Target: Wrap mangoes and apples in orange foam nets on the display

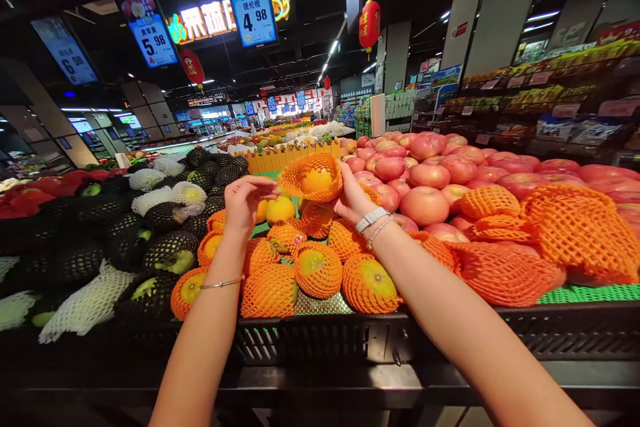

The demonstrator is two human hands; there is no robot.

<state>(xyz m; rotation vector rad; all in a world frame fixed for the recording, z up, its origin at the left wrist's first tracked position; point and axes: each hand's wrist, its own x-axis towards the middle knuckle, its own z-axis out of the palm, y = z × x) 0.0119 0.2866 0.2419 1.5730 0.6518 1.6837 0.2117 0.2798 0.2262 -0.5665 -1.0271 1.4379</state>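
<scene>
Dim supermarket hall, blue price signs (pixel 251 3). Long black produce stand (pixel 320 340), green mat (pixel 590 293), red apples (pixel 425 203) at its right end. Above its middle, yellow citrus fruit in orange foam net (pixel 313 179), clasped between left hand (pixel 245 203) and right hand (pixel 353 200).

Orange fruit (pixel 317 180) half-sleeved in orange netting (pixel 299 177), aloft.

Apples (pixel 425 203) right of netted oranges (pixel 319 270)

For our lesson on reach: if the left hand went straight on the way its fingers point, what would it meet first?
Probably the netted orange in the right hand; the left hand is close beside its net.
</scene>
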